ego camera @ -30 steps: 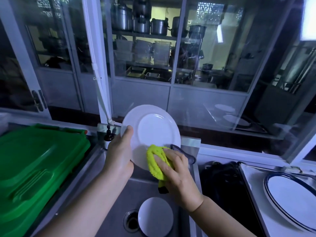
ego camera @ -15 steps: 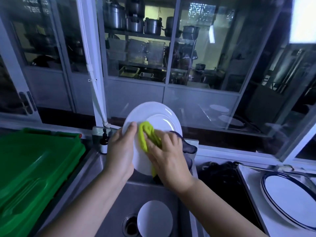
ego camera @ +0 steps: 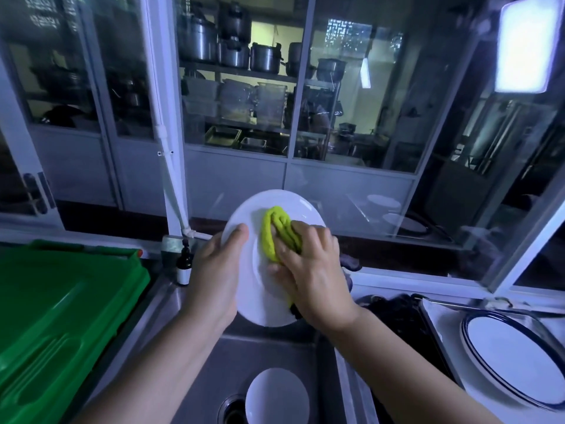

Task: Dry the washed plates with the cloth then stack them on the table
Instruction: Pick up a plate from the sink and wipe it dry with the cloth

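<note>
Above the stainless steel sink (ego camera: 211, 374), the left hand (ego camera: 215, 276) grips a round white ceramic plate (ego camera: 247, 295) by its left rim, thumb laid across the face and the fingers hidden behind it, so the plate stands tilted with its face towards the person and any drips would fall into the basin. The right hand (ego camera: 312, 270) curls its fingers over a bunched yellow-green cloth (ego camera: 275, 228) and presses it against the middle of the plate's face; a dark part of the cloth hangs below the palm. This looks like the drying step on this plate, with stacking not yet done. A smaller round white dish (ego camera: 276, 396) lies in the sink beside the drain, probably waiting its turn. On the pale surface (ego camera: 440, 319) to the right, a blue-rimmed white plate (ego camera: 513, 353) lies flat, likely the start of the stack, within reach of the right hand. A green plastic crate (ego camera: 61, 316) sits left of the sink, and a small dark bottle (ego camera: 184, 264) stands at the back corner.
</note>
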The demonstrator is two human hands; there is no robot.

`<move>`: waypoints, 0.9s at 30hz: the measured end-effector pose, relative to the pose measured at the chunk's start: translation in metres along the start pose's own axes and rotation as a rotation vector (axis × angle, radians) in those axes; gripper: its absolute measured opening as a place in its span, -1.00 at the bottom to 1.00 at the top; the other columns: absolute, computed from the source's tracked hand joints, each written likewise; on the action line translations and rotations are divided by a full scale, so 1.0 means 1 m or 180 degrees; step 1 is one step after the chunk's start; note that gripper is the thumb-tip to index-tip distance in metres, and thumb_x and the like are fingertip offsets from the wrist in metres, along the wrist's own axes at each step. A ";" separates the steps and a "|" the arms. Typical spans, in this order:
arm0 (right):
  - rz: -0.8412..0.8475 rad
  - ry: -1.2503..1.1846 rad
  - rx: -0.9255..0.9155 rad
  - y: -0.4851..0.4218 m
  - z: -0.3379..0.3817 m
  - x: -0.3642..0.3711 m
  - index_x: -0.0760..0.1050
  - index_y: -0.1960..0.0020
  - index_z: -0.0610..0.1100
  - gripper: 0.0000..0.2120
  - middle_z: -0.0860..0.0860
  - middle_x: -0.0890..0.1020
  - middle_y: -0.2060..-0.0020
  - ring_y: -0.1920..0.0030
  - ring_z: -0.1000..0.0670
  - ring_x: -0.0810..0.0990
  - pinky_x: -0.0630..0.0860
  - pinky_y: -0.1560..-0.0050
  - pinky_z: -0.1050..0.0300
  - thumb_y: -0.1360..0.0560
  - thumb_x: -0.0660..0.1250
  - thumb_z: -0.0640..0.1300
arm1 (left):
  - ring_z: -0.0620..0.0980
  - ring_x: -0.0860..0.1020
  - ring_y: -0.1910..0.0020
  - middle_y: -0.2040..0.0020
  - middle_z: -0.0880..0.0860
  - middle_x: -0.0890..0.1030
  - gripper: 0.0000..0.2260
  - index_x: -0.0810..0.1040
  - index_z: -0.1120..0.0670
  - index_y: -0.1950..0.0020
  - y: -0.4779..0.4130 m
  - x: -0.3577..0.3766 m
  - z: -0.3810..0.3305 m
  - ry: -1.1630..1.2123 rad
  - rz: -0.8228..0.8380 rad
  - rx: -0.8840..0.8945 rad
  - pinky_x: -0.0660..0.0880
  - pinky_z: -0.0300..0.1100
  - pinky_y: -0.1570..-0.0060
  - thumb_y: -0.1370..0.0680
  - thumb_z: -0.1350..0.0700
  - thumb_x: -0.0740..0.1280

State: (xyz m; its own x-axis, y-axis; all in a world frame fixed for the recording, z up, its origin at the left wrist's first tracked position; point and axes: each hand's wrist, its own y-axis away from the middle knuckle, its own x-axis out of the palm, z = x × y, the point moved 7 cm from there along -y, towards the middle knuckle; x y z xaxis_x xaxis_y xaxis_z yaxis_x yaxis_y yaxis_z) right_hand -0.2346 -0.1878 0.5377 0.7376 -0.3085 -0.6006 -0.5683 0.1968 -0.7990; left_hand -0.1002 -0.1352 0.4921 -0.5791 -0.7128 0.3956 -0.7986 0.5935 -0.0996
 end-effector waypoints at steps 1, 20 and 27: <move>0.0047 -0.0044 -0.0108 0.005 0.009 0.003 0.53 -0.30 -0.07 -0.64 -0.16 0.54 -0.12 0.01 -0.19 0.42 0.42 0.04 -0.05 -0.54 0.27 -0.02 | -0.01 0.64 0.17 0.20 -0.01 0.70 -0.86 0.68 -0.07 0.23 -0.002 -0.001 -0.002 0.0045 0.0020 -0.0009 0.53 -0.02 0.00 -0.51 0.00 0.39; 0.0158 -0.0516 0.0137 -0.052 -0.009 -0.016 0.61 -0.17 -0.04 -0.61 -0.01 0.57 -0.02 -0.05 -0.07 0.53 0.37 -0.07 -0.02 -0.58 0.11 0.11 | -0.11 0.40 0.33 0.37 -0.02 0.45 -0.64 0.50 0.18 0.25 0.017 0.015 -0.018 -0.0984 0.1030 0.0734 0.34 -0.17 0.27 -0.40 -0.14 0.33; -0.0576 -0.2406 0.2184 -0.022 -0.069 0.002 0.60 0.05 -0.03 -0.71 0.04 0.57 0.20 0.12 0.04 0.51 0.43 0.05 0.12 -0.62 0.13 0.01 | -0.08 0.23 0.36 0.38 -0.06 0.22 -0.55 0.22 0.07 0.34 0.013 -0.002 -0.029 -0.0833 0.0700 0.0951 0.17 -0.23 0.34 -0.39 -0.23 0.35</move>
State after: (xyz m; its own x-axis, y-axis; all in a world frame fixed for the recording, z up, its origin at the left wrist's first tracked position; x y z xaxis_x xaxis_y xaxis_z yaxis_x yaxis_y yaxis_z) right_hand -0.2457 -0.2569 0.5561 0.9622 0.2317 -0.1429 -0.2710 0.7666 -0.5821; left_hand -0.1046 -0.1152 0.5160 -0.7315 -0.6752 0.0954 -0.6421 0.6349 -0.4298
